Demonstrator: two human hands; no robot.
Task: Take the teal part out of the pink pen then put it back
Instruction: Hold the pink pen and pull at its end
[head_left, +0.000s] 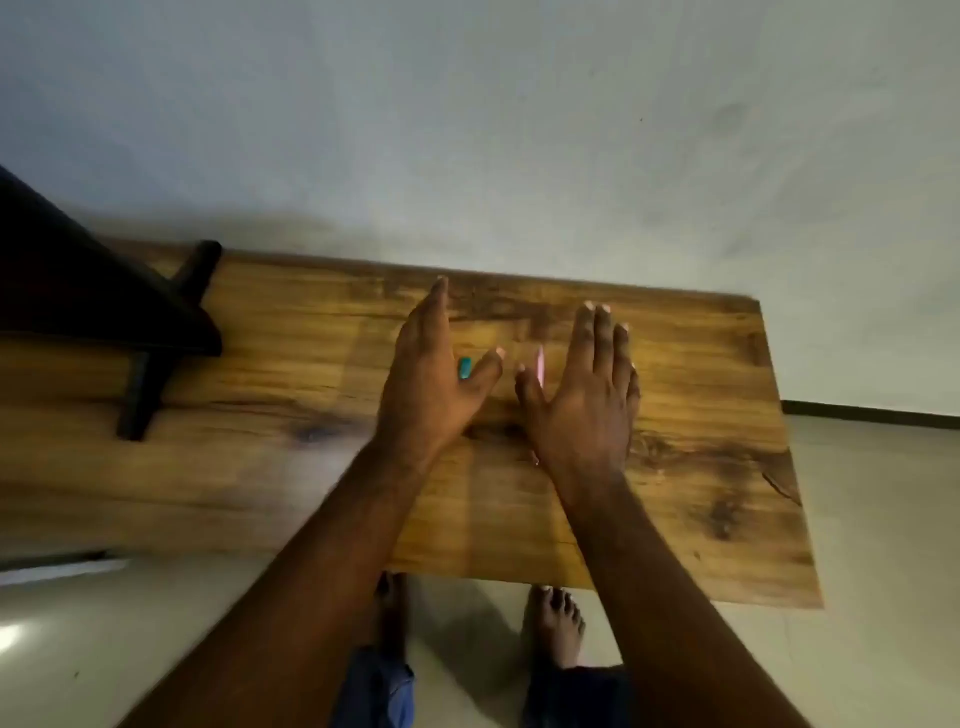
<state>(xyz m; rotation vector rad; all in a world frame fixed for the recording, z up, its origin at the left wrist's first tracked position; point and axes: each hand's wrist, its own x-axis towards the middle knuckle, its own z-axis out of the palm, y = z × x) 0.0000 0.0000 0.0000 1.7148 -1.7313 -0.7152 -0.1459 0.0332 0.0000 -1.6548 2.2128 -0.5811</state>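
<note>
Teal part (464, 368) sat on the wooden table (701, 467), showing in the gap between the left hand's (434, 379) thumb and index finger. Head view only, and it was motion-blurred. Left hand was stretched flat, fingers straight and pointing to the far edge, gripping nothing; whether its palm touched the teal part could not be told. Pink pen (540, 366) lay just right of the teal part, a thin pale sliver seen between the right hand's (582, 395) thumb and index finger, most of it hidden under that hand. Right hand was also spread flat with straight fingers, holding nothing. Teal part and pen were apart, so by the look of it the removal was done and the refit was not.

A dark stand (156, 332) occupied the far left of the table. Bare feet (553, 623) and a pale floor (883, 519) showed at the near side, a grey wall (519, 130) beyond.

Risks, as judged: the small teal part could roll or get flicked off the table if either flat hand swept sideways. Refitting could jam if the part went in tilted or wrong end first. The pen, being round, could roll away under a lifting palm.
</note>
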